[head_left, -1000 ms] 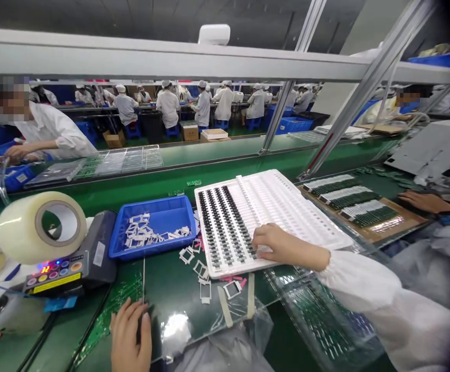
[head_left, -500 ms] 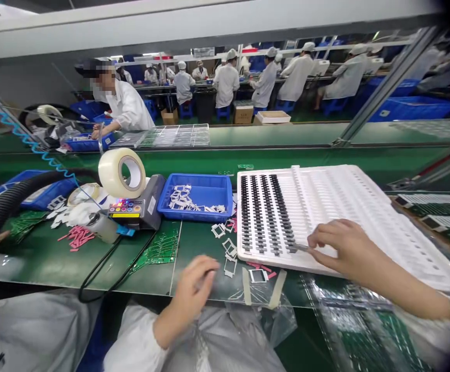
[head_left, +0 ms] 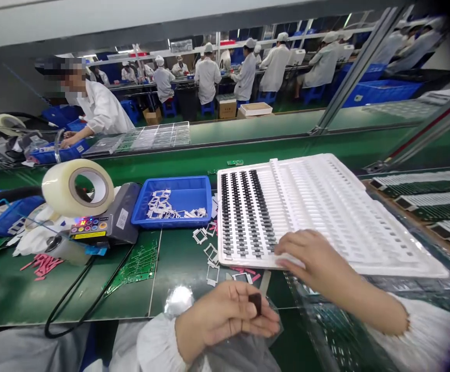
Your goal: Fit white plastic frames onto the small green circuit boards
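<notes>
My left hand (head_left: pixel 225 316) is palm up in front of the bench edge, its thumb pressing a small dark brown piece (head_left: pixel 254 304) against the fingers. Over the near edge of a white foam tray (head_left: pixel 310 206), my right hand (head_left: pixel 313 261) has thumb and fingertips close together by the foot of the last filled row. Whatever sits between those fingertips is hidden. Several rows of small black parts (head_left: pixel 244 212) stand in the tray's left portion. White rectangular frames (head_left: pixel 212 273) and pink strips (head_left: pixel 244 274) lie loose between the tray and my left hand.
Left of the tray is a blue bin (head_left: pixel 178 201) with white frames. A tape roll (head_left: pixel 78 187) rests on a grey device (head_left: pixel 120 217). Green circuit boards (head_left: pixel 135 266) and a black cable (head_left: pixel 70 289) lie nearby. Across the bench, a co-worker (head_left: pixel 101 108) reaches into another bin.
My left hand has moved right and turned palm up, showing the dark piece. My right hand stays by the row's foot, and the grey part at its fingertips no longer shows. The view has shifted right.
</notes>
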`<action>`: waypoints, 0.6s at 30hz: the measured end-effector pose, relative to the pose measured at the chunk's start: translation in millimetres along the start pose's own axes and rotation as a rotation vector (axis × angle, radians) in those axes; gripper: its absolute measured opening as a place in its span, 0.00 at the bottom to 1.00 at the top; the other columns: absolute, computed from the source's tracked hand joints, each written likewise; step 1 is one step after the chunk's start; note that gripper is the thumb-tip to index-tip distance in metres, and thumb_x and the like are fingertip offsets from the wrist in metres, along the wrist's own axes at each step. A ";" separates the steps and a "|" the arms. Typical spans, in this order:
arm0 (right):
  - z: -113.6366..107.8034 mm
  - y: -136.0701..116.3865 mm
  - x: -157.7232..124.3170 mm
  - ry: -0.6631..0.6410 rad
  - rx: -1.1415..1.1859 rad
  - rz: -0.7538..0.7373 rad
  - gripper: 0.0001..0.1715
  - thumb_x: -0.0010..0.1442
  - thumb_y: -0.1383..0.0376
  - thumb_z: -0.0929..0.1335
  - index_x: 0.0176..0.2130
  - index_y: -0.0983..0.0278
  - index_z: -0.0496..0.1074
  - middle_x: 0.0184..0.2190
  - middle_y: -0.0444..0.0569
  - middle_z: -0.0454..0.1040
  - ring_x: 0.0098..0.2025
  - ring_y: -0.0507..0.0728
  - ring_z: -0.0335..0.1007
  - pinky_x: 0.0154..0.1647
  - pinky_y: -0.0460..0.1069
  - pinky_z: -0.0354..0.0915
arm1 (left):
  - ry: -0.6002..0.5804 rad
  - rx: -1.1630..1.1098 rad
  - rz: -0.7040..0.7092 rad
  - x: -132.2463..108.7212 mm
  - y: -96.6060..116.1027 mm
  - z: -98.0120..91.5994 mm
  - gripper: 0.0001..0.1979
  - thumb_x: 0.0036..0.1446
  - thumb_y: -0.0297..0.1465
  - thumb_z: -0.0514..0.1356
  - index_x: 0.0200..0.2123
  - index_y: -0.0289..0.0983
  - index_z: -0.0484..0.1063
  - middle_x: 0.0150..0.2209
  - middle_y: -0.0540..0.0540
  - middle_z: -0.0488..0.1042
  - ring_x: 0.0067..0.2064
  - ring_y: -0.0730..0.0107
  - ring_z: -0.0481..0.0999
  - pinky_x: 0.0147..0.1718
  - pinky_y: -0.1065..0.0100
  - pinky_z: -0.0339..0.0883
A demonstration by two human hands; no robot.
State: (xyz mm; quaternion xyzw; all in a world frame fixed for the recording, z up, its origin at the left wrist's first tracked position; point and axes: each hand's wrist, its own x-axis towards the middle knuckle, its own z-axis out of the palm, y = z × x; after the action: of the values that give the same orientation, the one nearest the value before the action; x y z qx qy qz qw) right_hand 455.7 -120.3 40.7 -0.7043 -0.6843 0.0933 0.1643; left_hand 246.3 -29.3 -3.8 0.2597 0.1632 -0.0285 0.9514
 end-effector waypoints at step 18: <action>-18.6 2.7 7.7 0.035 -0.082 0.262 0.04 0.57 0.68 0.68 0.29 0.64 0.70 0.29 0.46 0.71 0.35 0.56 0.66 0.45 0.55 0.54 | 0.268 -0.046 -0.070 17.1 24.5 -1.8 0.12 0.48 0.33 0.66 0.38 0.35 0.76 0.41 0.41 0.79 0.46 0.62 0.77 0.54 0.60 0.63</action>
State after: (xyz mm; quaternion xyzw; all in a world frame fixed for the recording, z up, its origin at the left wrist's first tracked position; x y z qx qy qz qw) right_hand 465.1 -114.6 57.7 -0.7953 -0.5866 0.0737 0.1340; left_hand 265.3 -6.7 1.0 0.2335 0.2984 -0.0229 0.9252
